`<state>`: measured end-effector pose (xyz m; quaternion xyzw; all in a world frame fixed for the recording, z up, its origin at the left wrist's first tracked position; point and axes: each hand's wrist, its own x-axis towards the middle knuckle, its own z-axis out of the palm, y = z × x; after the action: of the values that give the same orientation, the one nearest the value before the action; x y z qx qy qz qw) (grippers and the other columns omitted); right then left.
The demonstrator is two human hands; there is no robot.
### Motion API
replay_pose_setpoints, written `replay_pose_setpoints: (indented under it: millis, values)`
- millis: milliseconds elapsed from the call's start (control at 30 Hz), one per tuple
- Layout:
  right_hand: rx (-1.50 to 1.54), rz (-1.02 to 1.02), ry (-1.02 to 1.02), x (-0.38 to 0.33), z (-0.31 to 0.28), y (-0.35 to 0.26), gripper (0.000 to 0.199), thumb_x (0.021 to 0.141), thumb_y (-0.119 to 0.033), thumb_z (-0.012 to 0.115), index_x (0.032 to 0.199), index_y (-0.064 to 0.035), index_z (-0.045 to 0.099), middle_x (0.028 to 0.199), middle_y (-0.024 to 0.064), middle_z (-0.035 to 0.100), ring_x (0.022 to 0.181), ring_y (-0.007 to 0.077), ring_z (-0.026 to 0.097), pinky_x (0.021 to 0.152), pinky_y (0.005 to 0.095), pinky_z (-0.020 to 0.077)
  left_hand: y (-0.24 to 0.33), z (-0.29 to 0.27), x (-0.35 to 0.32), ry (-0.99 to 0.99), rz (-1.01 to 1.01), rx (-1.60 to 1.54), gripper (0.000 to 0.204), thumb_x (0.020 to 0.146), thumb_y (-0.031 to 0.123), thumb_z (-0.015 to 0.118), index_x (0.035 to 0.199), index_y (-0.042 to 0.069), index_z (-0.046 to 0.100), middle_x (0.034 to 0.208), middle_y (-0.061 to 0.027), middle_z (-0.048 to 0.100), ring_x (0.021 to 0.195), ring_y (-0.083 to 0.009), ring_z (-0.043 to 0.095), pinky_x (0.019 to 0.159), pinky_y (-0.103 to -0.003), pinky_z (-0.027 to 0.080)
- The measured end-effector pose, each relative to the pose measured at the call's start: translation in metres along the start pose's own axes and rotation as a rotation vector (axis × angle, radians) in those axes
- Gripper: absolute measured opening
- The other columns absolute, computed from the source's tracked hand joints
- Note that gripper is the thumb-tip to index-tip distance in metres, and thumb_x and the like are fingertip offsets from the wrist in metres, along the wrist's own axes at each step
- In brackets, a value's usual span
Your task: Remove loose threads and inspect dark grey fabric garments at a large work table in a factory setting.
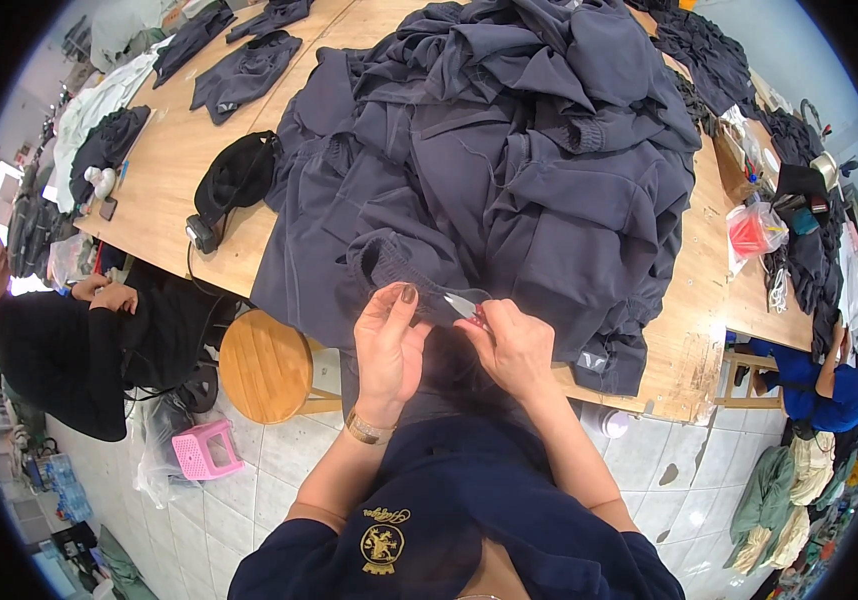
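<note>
Holding small snips (pixel 462 305) beside a dark grey gathered cuff (pixel 381 258).
Left hand (pixel 391 345): fingers pinching fabric at the cuff's edge; right hand (pixel 516 347): fingers curled around the snips' red handle, blades pointing left. Cuff at near side of garment heap (pixel 569 215), wooden tabletop (pixel 684 365).

Gold script (pixel 387 516) and a crest (pixel 382 548) mark the shirt (pixel 449 490) at six o'clock, a logo label (pixel 591 362) the garments (pixel 549 230) at four.
</note>
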<state>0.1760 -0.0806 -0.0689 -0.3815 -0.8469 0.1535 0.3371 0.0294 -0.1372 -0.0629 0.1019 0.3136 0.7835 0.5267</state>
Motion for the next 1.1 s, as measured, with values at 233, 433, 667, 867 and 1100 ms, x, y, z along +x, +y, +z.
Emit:
replay_pose_setpoints:
  millis: [233, 433, 667, 867, 1100]
  values:
    - [-0.089, -0.113, 0.045, 0.014, 0.001, 0.010, 0.031, 0.079, -0.038, 0.068, 0.077, -0.0102, 0.055, 0.066, 0.0033, 0.047, 0.047, 0.0198, 0.051, 0.046, 0.0302, 0.0394, 0.009, 0.009, 0.008, 0.003, -0.094, 0.049, 0.009, 0.090, 0.006, 0.061, 0.099, 0.005, 0.062, 0.097, -0.0053, 0.065, 0.090, -0.0168, 0.062, 0.083, -0.035, 0.050]
    - [-0.151, -0.153, 0.006, 0.024, -0.004, 0.015, 0.032, 0.078, -0.040, 0.069, 0.076, -0.0112, 0.055, 0.066, 0.0026, 0.047, 0.048, 0.0194, 0.049, 0.047, 0.0299, 0.0387, 0.008, 0.004, 0.013, -0.039, -0.118, 0.096, 0.010, 0.092, 0.010, 0.059, 0.101, 0.008, 0.062, 0.100, -0.0048, 0.065, 0.094, -0.0176, 0.062, 0.085, -0.040, 0.050]
    - [-0.163, -0.161, -0.028, 0.024, -0.003, 0.019, 0.030, 0.080, -0.039, 0.067, 0.074, -0.0118, 0.054, 0.066, 0.0019, 0.048, 0.047, 0.0197, 0.049, 0.047, 0.0301, 0.0390, 0.010, 0.010, 0.017, 0.011, -0.139, 0.062, 0.010, 0.089, 0.008, 0.063, 0.098, 0.005, 0.062, 0.097, -0.0049, 0.065, 0.089, -0.0159, 0.061, 0.082, -0.036, 0.050]
    - [-0.135, -0.114, -0.020, 0.026, -0.004, 0.016, 0.030, 0.082, -0.039, 0.065, 0.075, -0.0115, 0.054, 0.066, 0.0018, 0.049, 0.048, 0.0204, 0.050, 0.046, 0.0306, 0.0397, 0.009, 0.012, 0.020, 0.020, -0.152, 0.056, 0.012, 0.088, 0.008, 0.064, 0.100, 0.005, 0.063, 0.096, -0.0047, 0.065, 0.089, -0.0156, 0.061, 0.082, -0.036, 0.049]
    - [-0.216, -0.153, -0.051, 0.032, -0.007, 0.010, 0.031, 0.083, -0.039, 0.064, 0.075, -0.0114, 0.054, 0.064, 0.0022, 0.050, 0.046, 0.0211, 0.051, 0.046, 0.0306, 0.0401, 0.007, 0.007, 0.020, 0.007, -0.139, 0.109, 0.012, 0.091, 0.012, 0.061, 0.101, 0.006, 0.061, 0.100, -0.0053, 0.064, 0.092, -0.0165, 0.061, 0.082, -0.038, 0.050]
